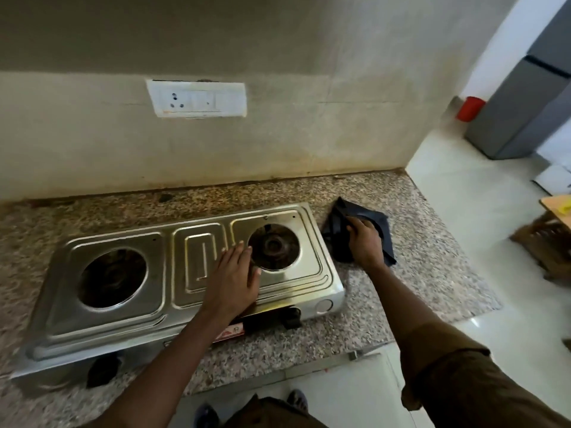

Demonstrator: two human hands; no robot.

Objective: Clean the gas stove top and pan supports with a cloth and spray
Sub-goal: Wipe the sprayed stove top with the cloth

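A two-burner stainless-steel gas stove (173, 291) sits at an angle on a speckled granite counter (417, 273), against a beige wall. Both burner wells are exposed; the left burner (112, 278) and the right burner (273, 246) carry no pan supports in view. Two black control knobs (102, 370) project from the near front face of the stove.

The left hand (233, 279) lies flat on the steel top between the wells, just left of the right burner; its grip is apart, fingers straight and spread, clamped on nothing.

A dark blue-grey crumpled cloth (336, 233) lies on the counter just right of the stove's far right corner. The right hand (366, 242) rests on it, fingers bent down onto the fabric; its grip appears closed on the cloth.

A white switch-and-socket plate (197, 98) is fixed to the wall above the stove. At far right, a grey refrigerator (525, 112) stands on the pale tiled floor (463, 193) with a red container (470, 109) beside it.
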